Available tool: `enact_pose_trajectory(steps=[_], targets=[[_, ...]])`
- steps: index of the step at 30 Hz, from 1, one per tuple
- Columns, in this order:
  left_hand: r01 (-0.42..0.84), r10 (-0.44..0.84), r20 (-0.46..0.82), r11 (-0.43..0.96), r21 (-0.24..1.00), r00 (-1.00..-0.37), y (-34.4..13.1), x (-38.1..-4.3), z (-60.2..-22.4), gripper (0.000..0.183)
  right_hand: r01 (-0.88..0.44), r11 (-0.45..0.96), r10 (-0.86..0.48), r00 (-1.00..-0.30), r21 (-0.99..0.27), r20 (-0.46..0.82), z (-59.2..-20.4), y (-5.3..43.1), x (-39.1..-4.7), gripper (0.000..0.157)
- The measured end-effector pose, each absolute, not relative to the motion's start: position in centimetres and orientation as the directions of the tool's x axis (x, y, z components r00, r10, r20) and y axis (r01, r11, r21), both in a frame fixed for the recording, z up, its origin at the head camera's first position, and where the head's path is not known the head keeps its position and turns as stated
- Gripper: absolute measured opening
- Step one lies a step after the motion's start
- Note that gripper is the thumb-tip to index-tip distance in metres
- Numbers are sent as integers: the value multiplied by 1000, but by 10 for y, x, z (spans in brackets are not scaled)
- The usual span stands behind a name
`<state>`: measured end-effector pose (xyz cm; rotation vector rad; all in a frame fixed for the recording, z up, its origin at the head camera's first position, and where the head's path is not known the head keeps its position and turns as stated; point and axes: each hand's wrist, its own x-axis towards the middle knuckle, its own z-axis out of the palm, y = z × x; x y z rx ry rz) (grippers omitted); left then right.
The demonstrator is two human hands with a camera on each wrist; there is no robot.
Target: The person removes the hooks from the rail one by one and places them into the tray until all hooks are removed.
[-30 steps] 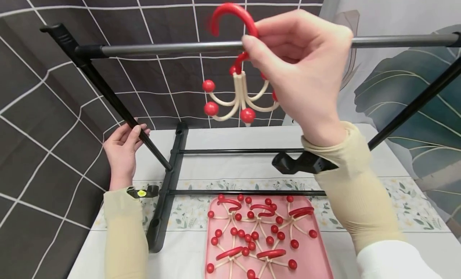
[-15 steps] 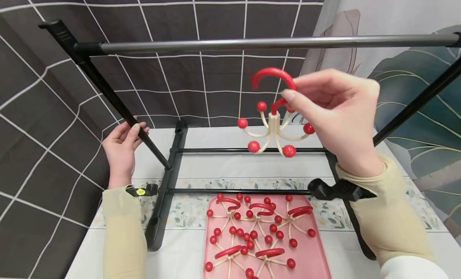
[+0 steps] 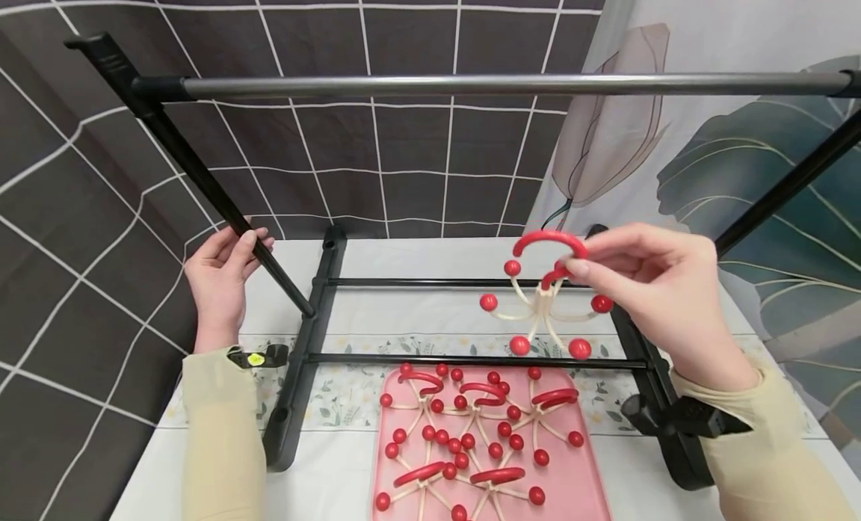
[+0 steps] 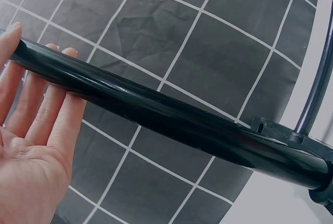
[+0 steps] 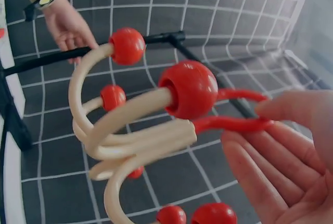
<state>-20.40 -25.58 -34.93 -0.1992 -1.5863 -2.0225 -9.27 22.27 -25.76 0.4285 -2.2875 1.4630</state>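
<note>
Between thumb and fingers, my right hand (image 3: 662,293) pinches the red hook of a multi-arm hanger (image 3: 543,304). Its cream arms curve outward and end in red balls; the hanger hangs upright in the air, below the grey top rail (image 3: 430,85). In the right wrist view, the red hook (image 5: 234,124) lies between thumb and fingers. My left hand (image 3: 222,282) holds the slanted black post (image 3: 202,177) of the rack, its thumb on one side and fingers on the other. The left wrist view shows that post (image 4: 156,107) crossing the fingers.
A pink tray (image 3: 592,469) with several similar hangers (image 3: 494,476) lies on the table in front of the rack. Two thin black bars (image 3: 471,359) join the rack's feet. A dark gridded cloth (image 3: 417,140) hangs behind, and a leaf-patterned curtain (image 3: 794,170) hangs at right.
My right hand has come down and to the right with the hanger, from the top rail to well below it. The left hand stays on the post.
</note>
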Motion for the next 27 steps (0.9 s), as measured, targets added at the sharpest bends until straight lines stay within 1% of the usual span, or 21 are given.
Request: enact_pose_trajectory(steps=[4,6,9,11,13,16,19,21,23,27], targets=[[515,-320,446,-173,840,-836,-258,-204,-350,31,-423,383,-81,-901,-821,426,-274,234,-84,23],[517,-315,446,-192,834,-838,-259,-205,-350,31,-421,315,-105,-906,-851,410,-282,240,-81,24],[516,-310,445,-208,831,-840,-259,-206,-350,32,-440,186,-148,-897,-879,417,-293,248,-77,25],[517,-312,443,-214,829,-840,-259,-207,-350,32,-457,104,-207,-879,-883,430,-299,254,-75,27],[517,-314,445,-207,830,-839,-259,-208,-350,32,-470,55,-272,-856,-881,440,-304,260,-72,30],[517,-316,446,-191,834,-837,-259,-208,-350,32,-460,52,-372,-833,-886,411,-309,268,-67,35],[516,-315,444,-200,833,-839,-259,-209,-350,33,-440,4,-450,-803,-898,391,-317,274,-62,41],[517,-315,444,-204,831,-839,-259,-209,-350,34,-432,-27,-482,-784,-901,391,-324,278,-60,45],[516,-313,442,-214,829,-841,-259,-210,-350,34,-434,-106,-510,-748,-895,424,-331,282,-58,47],[512,-317,437,-211,833,-842,-260,-210,-352,33,-449,-167,-512,-721,-878,467,-336,288,-52,50]])
